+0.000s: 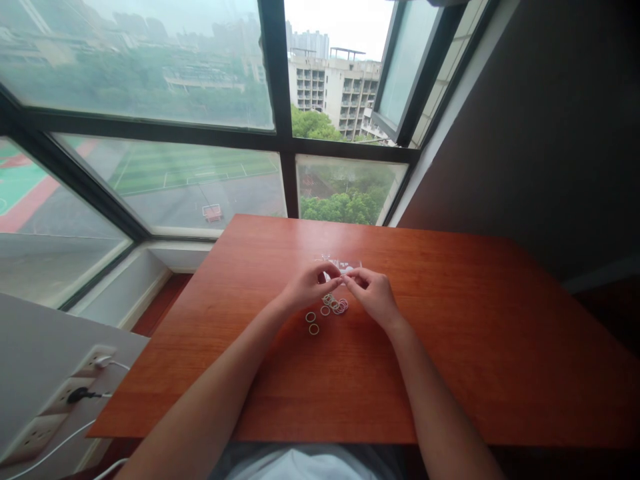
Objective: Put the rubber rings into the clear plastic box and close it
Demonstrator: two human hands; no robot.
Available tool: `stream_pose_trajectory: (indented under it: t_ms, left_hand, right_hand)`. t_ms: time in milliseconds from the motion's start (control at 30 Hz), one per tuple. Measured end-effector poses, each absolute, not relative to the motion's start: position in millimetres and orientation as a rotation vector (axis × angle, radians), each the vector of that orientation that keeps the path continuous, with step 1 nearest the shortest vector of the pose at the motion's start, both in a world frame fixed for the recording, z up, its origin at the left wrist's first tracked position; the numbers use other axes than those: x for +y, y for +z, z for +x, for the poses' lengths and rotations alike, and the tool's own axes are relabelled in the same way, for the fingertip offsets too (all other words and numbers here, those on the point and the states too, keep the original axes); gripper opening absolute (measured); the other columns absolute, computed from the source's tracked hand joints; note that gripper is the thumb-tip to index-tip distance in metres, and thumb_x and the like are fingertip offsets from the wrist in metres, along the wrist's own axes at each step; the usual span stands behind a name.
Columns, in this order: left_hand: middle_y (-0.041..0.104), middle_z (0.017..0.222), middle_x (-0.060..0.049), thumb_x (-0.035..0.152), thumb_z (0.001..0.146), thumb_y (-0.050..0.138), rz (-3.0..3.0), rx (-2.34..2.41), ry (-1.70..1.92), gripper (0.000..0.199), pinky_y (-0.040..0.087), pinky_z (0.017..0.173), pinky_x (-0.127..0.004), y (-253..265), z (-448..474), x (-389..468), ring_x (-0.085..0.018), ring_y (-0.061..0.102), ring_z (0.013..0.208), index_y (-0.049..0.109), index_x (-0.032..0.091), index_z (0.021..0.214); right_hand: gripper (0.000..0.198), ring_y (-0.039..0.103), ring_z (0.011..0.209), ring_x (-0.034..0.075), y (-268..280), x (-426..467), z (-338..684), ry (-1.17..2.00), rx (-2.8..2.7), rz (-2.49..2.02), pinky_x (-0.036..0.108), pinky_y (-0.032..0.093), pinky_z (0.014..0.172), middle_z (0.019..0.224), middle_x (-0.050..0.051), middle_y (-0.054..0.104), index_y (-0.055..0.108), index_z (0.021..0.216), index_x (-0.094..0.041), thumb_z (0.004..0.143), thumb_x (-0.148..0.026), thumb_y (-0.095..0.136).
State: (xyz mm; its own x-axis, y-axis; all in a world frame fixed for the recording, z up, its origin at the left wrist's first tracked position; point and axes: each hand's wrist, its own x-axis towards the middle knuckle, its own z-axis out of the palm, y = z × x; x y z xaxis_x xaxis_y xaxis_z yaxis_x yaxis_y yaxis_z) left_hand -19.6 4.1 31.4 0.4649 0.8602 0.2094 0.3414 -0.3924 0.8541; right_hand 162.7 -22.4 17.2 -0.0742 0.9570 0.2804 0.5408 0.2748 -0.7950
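Observation:
My left hand point(320, 283) and my right hand point(369, 290) meet above the table, thumb and fingers of each closed in a pinch. A tiny pale thing shows between their fingertips, too small to name. Just below the hands lies a loose cluster of small thin rings point(334, 305), some whitish, some pinkish, like hair elastics. Two greenish rings, one point(311, 317) above the other point(314, 329), rest apart toward the front left. Behind my fingers is a clear plastic package point(354, 265), partly hidden by the hands.
The reddish-brown wooden table point(475, 333) reaches toward large dark-framed windows point(285, 100). A dark wall point(525, 147) stands at the right. Low on the left, wall sockets point(70, 393) hold plugs with cables beside the table's edge.

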Motion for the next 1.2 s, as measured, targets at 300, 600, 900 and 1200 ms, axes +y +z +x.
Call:
stream_pose_trajectory:
  t_ms: [300, 600, 900, 1200]
  left_hand:
    - [0.059, 0.062, 0.001, 0.027, 0.080, 0.059, 1.892, 1.039, 0.878, 0.014, 0.038, 0.051, -0.019, 31, -18, 5, -0.008, 0.047, 0.053, 0.063, 0.014, 0.075]
    - [0.066, 0.072, 0.000, 0.027, 0.080, 0.058, 1.968, 1.379, 1.053, 0.013, 0.040, 0.054, -0.020, 17, -35, 22, -0.009, 0.053, 0.057, 0.065, 0.016, 0.078]
    - [0.070, 0.080, -0.001, 0.029, 0.081, 0.058, 2.086, 1.609, 1.038, 0.013, 0.041, 0.059, -0.023, 5, -44, 30, -0.012, 0.057, 0.062, 0.066, 0.019, 0.080]
    - [0.070, 0.082, -0.001, 0.026, 0.081, 0.057, 2.108, 1.648, 1.042, 0.013, 0.042, 0.060, -0.024, 5, -48, 32, -0.013, 0.057, 0.062, 0.067, 0.019, 0.084]
  right_hand:
    - [0.026, 0.043, 0.052, 0.010, 18, -22, 164, 0.642, -1.729, -1.372, 0.021, 0.033, 0.052, 0.056, -0.003, 0.052, 0.071, 0.081, -0.017, 0.082, -0.040, 0.058]
    - [0.023, 0.047, 0.052, 0.010, 16, -23, 162, 0.606, -1.786, -1.386, 0.021, 0.033, 0.053, 0.057, -0.002, 0.057, 0.071, 0.080, -0.018, 0.084, -0.036, 0.057]
    - [0.019, 0.049, 0.052, 0.010, 12, -23, 160, 0.582, -1.873, -1.385, 0.021, 0.033, 0.054, 0.056, -0.003, 0.057, 0.071, 0.079, -0.019, 0.084, -0.032, 0.057]
    - [0.013, 0.051, 0.054, 0.010, 14, -25, 158, 0.607, -1.969, -1.357, 0.020, 0.034, 0.055, 0.061, -0.003, 0.063, 0.071, 0.080, -0.020, 0.083, -0.027, 0.060]
